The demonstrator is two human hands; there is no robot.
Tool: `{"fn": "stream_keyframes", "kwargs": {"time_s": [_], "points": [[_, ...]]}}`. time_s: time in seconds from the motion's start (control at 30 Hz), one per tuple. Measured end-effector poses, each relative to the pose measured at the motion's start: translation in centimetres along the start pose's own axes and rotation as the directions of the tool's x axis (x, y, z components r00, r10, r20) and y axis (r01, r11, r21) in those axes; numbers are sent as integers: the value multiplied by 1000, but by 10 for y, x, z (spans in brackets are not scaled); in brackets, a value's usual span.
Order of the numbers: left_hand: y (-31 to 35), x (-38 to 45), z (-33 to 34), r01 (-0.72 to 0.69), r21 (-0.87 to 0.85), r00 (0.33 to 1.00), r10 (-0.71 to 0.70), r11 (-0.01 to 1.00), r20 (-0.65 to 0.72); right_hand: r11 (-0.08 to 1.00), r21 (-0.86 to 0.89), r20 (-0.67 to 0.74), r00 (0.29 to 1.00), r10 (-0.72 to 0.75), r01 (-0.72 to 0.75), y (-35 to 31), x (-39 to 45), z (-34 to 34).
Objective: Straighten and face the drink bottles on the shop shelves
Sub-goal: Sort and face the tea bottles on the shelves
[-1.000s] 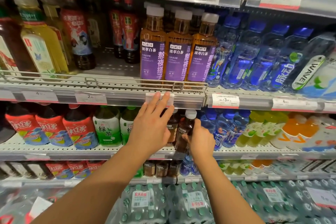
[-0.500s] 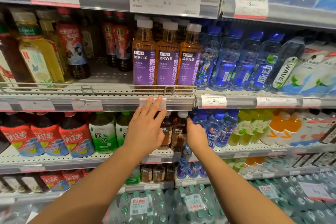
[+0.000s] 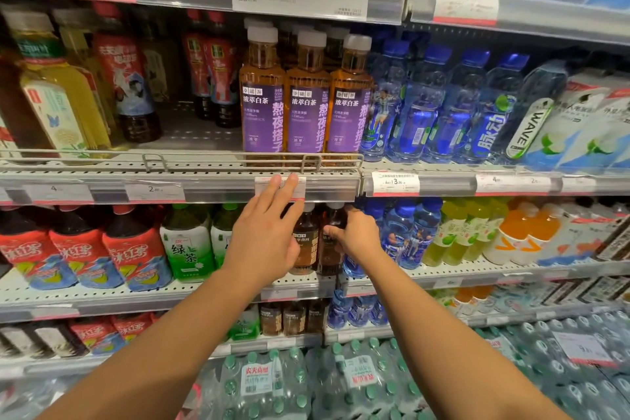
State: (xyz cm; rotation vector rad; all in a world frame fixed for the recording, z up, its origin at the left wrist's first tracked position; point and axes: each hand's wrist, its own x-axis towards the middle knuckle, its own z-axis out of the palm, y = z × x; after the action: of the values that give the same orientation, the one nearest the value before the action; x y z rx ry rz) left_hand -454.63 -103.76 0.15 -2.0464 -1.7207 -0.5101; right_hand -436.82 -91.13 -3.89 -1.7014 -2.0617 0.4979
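Two small dark brown tea bottles stand side by side on the middle shelf (image 3: 306, 283). My right hand (image 3: 356, 237) grips the right brown bottle (image 3: 332, 242) around its body. My left hand (image 3: 266, 232) is in front of the left brown bottle (image 3: 306, 242), fingers straight and pointing up, the fingertips over the price strip of the shelf above. Whether its palm touches the bottle is hidden. Three purple-labelled amber tea bottles (image 3: 306, 102) stand faced forward on the upper shelf right above.
Green tea bottles (image 3: 185, 245) and red-labelled tea bottles (image 3: 81, 249) stand to the left; blue sports drinks (image 3: 409, 235) and yellow and orange drinks (image 3: 494, 232) to the right. A wire guard rail (image 3: 191, 157) fronts the upper shelf. Shrink-wrapped water packs (image 3: 306, 382) lie below.
The view has tilted slightly upward, so shelves sit lower in frame. My right hand still grips the right brown bottle, which now stands more upright. My left hand stays in place.
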Motion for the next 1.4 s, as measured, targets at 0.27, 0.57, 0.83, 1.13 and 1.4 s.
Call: {"fn": "stream_keyframes", "kwargs": {"time_s": [0.27,0.57,0.83,1.13,1.4], "points": [[0,-26,34,-171,-64,985,169,983,-27,1000,10,-3,1000,6,-6,10,-11,3],[22,29,48,448,-249,889,-399,859,223,999,46,15,1000,-23,22,16,-10,2],[26,62,69,654,-333,755,-557,680,346,999,25,4,1000,-25,25,15,-9,4],[19,60,65,586,-396,809,-492,706,320,999,12,-33,999,-41,41,13,-8,5],[13,59,69,572,-392,818,-464,720,340,999,38,15,999,-36,36,20,-2,0]]}}
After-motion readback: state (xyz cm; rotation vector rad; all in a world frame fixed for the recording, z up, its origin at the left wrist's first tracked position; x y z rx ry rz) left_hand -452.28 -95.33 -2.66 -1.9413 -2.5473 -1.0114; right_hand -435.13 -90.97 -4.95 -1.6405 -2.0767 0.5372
